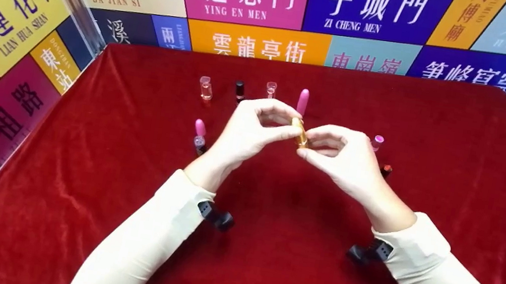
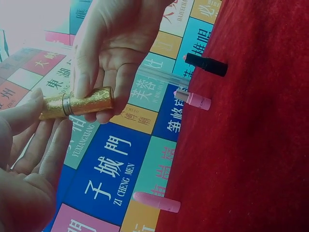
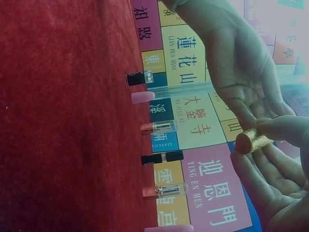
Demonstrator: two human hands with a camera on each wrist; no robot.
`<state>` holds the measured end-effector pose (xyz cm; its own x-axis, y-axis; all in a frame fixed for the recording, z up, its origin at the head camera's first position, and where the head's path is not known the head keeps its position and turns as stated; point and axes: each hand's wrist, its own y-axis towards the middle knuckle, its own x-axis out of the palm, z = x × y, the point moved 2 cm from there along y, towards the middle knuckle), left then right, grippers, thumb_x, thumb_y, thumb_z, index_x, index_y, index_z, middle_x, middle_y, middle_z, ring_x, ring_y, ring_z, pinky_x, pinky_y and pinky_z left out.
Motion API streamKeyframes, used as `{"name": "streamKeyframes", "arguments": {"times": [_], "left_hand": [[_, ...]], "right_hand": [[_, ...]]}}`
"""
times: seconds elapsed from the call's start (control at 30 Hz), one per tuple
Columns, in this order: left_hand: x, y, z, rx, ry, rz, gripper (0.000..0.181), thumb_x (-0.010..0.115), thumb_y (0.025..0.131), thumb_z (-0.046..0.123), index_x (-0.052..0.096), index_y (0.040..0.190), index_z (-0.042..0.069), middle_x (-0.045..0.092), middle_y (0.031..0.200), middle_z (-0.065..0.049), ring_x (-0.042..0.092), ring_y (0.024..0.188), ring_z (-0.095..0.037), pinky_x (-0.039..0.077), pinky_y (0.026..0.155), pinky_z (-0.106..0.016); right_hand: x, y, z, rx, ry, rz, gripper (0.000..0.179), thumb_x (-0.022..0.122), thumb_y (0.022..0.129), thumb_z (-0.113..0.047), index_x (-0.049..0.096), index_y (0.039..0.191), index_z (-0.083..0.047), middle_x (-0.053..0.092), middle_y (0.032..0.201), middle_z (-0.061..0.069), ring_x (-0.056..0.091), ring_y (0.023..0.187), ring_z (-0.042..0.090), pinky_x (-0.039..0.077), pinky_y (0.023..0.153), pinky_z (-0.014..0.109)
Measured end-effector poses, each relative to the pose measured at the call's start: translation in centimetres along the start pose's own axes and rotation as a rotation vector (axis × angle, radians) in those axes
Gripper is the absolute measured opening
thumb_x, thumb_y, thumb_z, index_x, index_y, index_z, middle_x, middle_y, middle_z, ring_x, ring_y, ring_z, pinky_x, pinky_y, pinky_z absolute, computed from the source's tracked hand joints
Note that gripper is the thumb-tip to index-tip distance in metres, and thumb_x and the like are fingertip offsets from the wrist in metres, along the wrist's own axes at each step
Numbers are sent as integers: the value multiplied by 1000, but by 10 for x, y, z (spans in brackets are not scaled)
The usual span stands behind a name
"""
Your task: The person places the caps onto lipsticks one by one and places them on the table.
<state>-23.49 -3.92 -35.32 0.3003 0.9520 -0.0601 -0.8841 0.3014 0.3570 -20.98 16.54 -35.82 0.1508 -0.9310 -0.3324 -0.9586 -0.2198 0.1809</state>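
A gold lipstick tube point(image 1: 300, 134) with a textured surface is held in the air by both hands. My left hand point(image 1: 260, 128) pinches its upper part between thumb and fingers. Lower down, my right hand point(image 1: 348, 156) grips the other end with thumb and fingertips. A silver band rings the middle of the gold tube point(image 2: 72, 102) in the left wrist view, between the two hands. Only one round end of it shows in the right wrist view. Behind the hands a pink bullet-shaped tube point(image 1: 303, 100) stands on the cloth.
Dark red cloth point(image 1: 130, 159) covers the table. Upright behind the left hand are a clear tube point(image 1: 205, 89), a black tube point(image 1: 239, 90) and another clear tube point(image 1: 271, 89). A pink-topped tube point(image 1: 200, 129) stands left; a pink-capped one point(image 1: 377, 141) and a dark one point(image 1: 386, 170) stand right.
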Motion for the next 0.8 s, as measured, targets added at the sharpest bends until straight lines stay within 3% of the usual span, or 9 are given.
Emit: {"name": "streamKeyframes", "arguments": {"times": [0.8], "left_hand": [[1,0,-2,-23,23,-16,18,86,90,8,80,106,3,80,97,-5,76,96,-23,61,91,-38]], "right_hand": [[-2,-1,-1,12,39,20,32,88,85,-2,78,113,7,80,104,13,77,90,10,62,85,25]]}}
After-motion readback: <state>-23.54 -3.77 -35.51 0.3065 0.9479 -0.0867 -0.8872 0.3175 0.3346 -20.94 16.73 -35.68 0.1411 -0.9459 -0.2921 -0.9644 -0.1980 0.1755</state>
